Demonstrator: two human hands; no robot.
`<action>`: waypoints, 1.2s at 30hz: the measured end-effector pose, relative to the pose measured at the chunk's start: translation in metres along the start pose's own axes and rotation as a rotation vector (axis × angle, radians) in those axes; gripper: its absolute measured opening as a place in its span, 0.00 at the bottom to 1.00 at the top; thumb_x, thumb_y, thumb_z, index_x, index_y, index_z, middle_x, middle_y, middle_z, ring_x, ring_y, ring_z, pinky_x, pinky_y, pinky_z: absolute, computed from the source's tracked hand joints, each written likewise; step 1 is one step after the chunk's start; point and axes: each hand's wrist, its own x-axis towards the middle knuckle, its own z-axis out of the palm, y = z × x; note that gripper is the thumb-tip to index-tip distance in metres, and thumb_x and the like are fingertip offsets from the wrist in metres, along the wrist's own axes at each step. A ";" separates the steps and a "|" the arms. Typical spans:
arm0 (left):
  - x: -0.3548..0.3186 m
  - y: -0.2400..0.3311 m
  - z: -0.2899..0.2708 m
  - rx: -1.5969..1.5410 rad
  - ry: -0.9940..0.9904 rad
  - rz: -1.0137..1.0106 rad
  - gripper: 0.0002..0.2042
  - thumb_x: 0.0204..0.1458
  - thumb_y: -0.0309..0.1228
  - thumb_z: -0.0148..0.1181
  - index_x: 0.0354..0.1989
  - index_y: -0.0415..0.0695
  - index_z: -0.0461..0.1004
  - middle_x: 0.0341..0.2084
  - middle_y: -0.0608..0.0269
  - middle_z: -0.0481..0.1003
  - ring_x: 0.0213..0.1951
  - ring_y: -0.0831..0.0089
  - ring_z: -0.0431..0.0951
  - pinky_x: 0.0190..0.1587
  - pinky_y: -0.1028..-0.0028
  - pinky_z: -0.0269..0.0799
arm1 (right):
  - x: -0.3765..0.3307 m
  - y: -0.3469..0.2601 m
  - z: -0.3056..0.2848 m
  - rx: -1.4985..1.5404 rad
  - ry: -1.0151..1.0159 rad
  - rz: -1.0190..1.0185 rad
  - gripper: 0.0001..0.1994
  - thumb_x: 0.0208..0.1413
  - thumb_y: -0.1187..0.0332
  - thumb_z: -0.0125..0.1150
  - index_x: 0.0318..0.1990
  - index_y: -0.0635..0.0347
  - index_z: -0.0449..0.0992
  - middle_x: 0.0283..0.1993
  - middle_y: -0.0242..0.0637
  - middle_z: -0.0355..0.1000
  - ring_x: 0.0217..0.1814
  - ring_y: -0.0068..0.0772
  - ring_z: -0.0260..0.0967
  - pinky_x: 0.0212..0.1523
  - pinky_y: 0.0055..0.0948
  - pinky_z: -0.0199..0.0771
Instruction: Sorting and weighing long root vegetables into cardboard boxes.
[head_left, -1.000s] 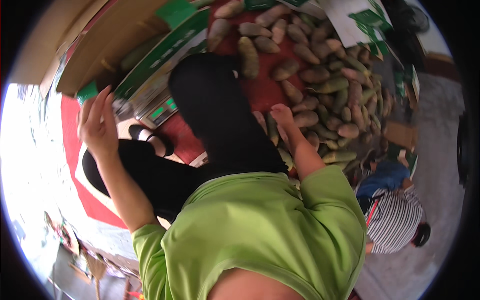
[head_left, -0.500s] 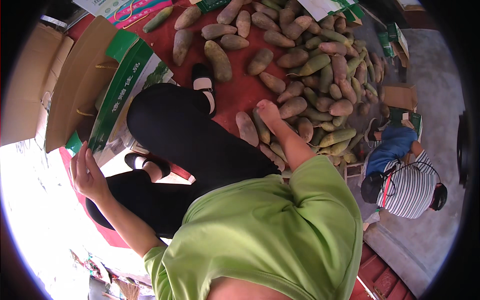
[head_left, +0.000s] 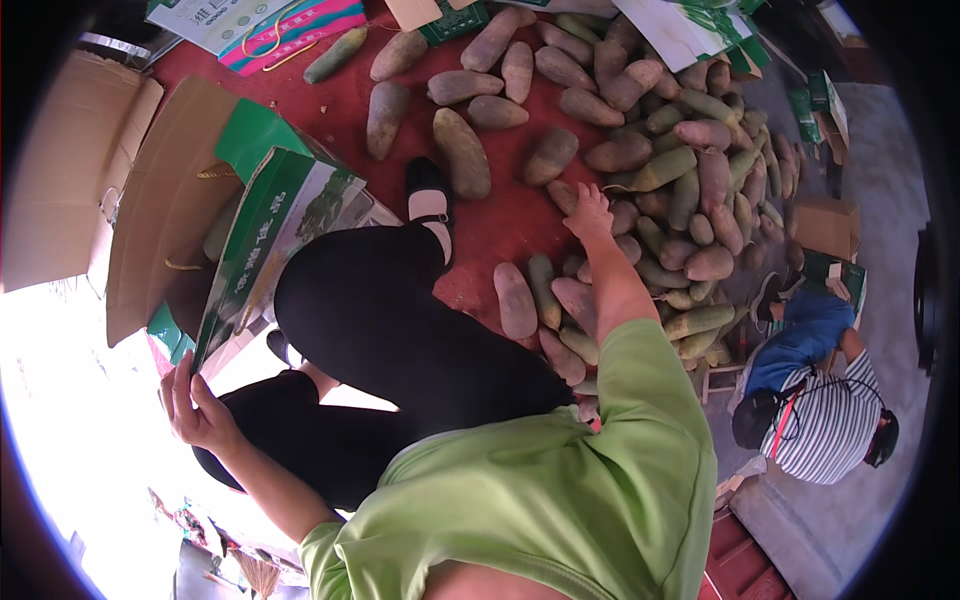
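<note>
Many radishes [head_left: 684,198], open carton [head_left: 262,225], knee [head_left: 325,280] between, perhaps a broom [head_left: 258,573]

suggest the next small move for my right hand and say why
I'd probably close the right hand around the brownish, oblong root vegetable beside it: the hand looks open and overlaps one end in view, though contact is unclear.

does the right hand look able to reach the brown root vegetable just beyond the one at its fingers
Probably yes: the right hand looks open and close by, and the brown root vegetable lies uncovered on the red floor covering.
</note>
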 end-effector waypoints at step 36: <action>0.017 0.014 -0.020 -0.013 -0.059 0.069 0.19 0.42 0.45 0.63 0.32 0.41 0.78 0.22 0.67 0.72 0.25 0.68 0.72 0.34 0.69 0.69 | -0.067 -0.116 -0.107 1.355 -0.025 -0.435 0.35 0.41 0.78 0.68 0.59 0.61 0.59 0.55 0.38 0.64 0.55 0.32 0.62 0.54 0.31 0.64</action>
